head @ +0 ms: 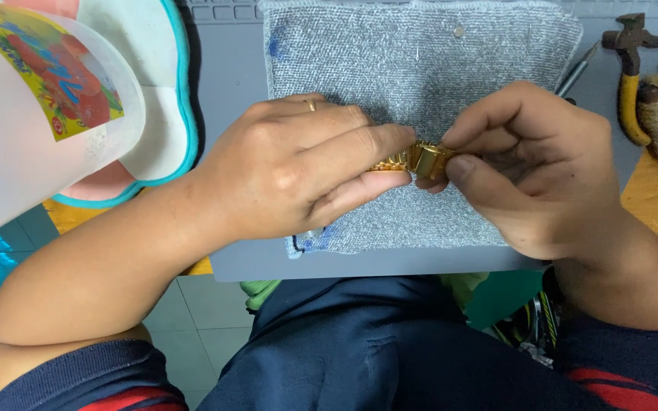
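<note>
Both hands meet over the grey towel (420, 91), which lies on a grey mat (230, 84) on the worktop. Left hand (298, 171): fingers pressed together, pinching a gold metal watch band (413, 160) by its links. Right hand (531, 164): thumb and forefinger pinch the band's clasp end. Band sits just above the towel, mid-frame. Yellow-handled pliers (632, 76) far right, translucent plastic tub (32, 114) far left.
</note>
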